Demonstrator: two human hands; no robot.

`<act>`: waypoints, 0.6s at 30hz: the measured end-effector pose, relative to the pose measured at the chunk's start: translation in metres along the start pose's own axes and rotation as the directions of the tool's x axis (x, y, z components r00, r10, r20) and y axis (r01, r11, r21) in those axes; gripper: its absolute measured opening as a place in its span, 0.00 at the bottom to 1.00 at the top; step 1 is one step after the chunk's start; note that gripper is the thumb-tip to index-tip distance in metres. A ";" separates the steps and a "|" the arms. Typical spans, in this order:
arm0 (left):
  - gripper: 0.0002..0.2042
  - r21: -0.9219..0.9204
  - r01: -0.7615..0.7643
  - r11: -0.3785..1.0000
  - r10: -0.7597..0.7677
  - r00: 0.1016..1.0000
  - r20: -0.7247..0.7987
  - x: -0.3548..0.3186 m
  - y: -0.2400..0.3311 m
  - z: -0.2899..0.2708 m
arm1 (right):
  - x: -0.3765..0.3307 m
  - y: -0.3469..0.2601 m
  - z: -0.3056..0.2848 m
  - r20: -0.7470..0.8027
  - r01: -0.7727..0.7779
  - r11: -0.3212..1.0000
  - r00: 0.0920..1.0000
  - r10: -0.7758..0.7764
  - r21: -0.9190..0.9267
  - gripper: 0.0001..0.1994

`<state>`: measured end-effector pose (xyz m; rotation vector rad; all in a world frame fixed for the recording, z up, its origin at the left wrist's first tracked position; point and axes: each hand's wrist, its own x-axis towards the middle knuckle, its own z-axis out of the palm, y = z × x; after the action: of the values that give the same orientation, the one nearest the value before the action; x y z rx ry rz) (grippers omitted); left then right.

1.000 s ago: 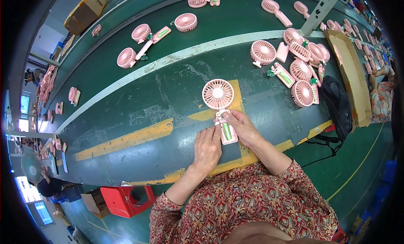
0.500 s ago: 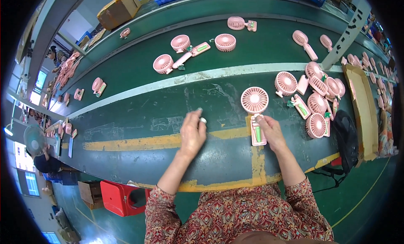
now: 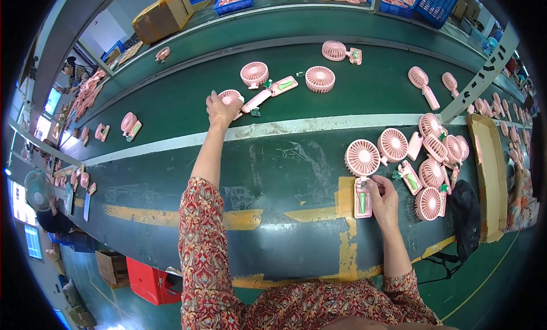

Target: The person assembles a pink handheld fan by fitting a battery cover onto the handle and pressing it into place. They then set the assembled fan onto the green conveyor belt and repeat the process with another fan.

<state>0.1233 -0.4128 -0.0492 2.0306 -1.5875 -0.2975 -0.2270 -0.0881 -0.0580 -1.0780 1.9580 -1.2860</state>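
My left hand (image 3: 221,110) reaches out across the pale divider strip, its fingers curled round the left side of a pink handheld fan (image 3: 231,97) on the green belt. Nearer me, my right hand (image 3: 385,201) pinches the upper edge of another fan's handle. That handle (image 3: 362,202) is uncovered and shows a green battery; its round slatted head (image 3: 362,157) lies just beyond. Beside the left hand's fan is a pink handle piece (image 3: 257,100), and an uncovered handle with a green battery (image 3: 284,85) adjoins it.
Several pink fans are heaped at the right, including one fan head (image 3: 428,203). A black bag (image 3: 466,222) and an open cardboard box (image 3: 489,179) border them. More fans (image 3: 320,79) lie on the belt. A metal post (image 3: 481,74) rises at the right; a red stool (image 3: 151,281) stands lower left.
My left hand has moved from over the near table, forward and left, onto a fan on the belt. My right hand stays at its fan's handle. The view has shifted a little.
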 end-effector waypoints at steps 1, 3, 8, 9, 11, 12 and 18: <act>0.52 -0.088 0.126 0.988 -0.122 0.991 0.046 0.007 0.003 0.004 | -0.003 -0.007 -0.003 -0.050 0.029 0.999 0.998 -0.030 -0.039 0.16; 0.53 -0.025 0.221 0.975 -0.218 0.971 0.101 0.014 0.006 0.008 | -0.013 -0.021 -0.008 -0.119 0.064 0.997 0.991 -0.068 -0.041 0.14; 0.38 -0.424 0.258 0.868 -0.077 0.913 0.400 0.000 0.019 0.001 | -0.026 -0.034 -0.008 -0.057 0.155 0.986 0.987 -0.151 0.062 0.07; 0.25 -0.444 0.335 0.831 -0.091 0.869 0.486 -0.004 0.016 -0.001 | -0.029 -0.037 -0.003 -0.021 0.186 0.979 0.983 -0.185 0.082 0.07; 0.21 -0.506 0.299 0.809 -0.010 0.867 0.497 -0.017 0.009 -0.005 | -0.035 -0.035 0.008 0.052 0.209 0.971 0.975 -0.216 0.120 0.06; 0.24 -0.529 0.313 0.789 0.022 0.846 0.532 -0.031 0.022 -0.017 | -0.040 -0.040 0.010 0.098 0.189 0.976 0.975 -0.199 0.109 0.06; 0.27 -0.668 0.031 0.743 0.241 0.919 0.311 -0.110 0.062 -0.069 | -0.061 -0.049 0.019 0.230 0.300 0.950 0.922 -0.311 0.083 0.11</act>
<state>0.0745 -0.2989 0.0242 1.3564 -1.4997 -1.1060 -0.1641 -0.0556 -0.0189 -1.4871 1.6163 -1.2803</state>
